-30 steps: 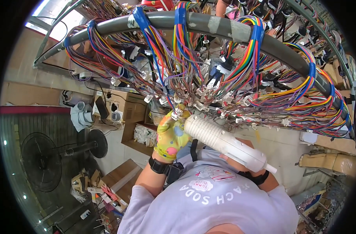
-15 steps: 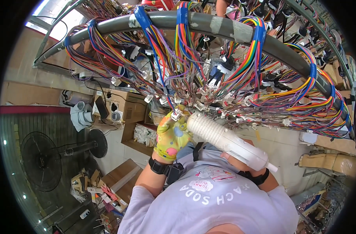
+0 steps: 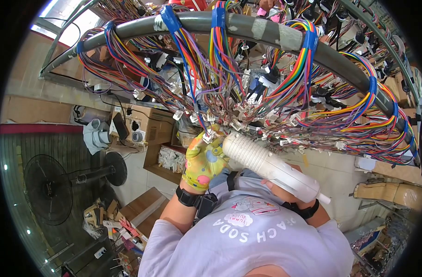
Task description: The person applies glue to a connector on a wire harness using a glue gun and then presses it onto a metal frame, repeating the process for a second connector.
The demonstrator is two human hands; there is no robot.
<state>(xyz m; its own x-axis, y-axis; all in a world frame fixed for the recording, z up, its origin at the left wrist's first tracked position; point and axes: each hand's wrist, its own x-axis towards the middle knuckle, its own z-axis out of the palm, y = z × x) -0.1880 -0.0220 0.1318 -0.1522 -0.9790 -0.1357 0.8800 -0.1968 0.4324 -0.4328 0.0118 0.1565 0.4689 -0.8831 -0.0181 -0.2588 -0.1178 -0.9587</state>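
Note:
My left hand [image 3: 204, 159], in a yellow patterned glove, is closed around a white wire connector [image 3: 209, 135] held up at the fingertips. Blue and other coloured wires run from the connector up to a bundle [image 3: 188, 64] tied on the bar. My right hand [image 3: 281, 192] grips a thick white cylindrical tool [image 3: 278, 171] from below; the tool hides most of its fingers. The tool's ribbed front end points up-left, just right of the gloved hand and close to the connector. A narrow white stub sticks out of its rear end.
A curved grey bar [image 3: 248, 28] crosses ahead, hung with several colourful wire bundles tied in blue tape. Many white connectors dangle below it. To the left are a cardboard box [image 3: 157, 129], a wooden bin [image 3: 151, 159] of white parts and a black fan [image 3: 49, 189].
Both hands, the connector and the tool keep nearly the same place. The hanging wires and the bar shift very slightly in the picture.

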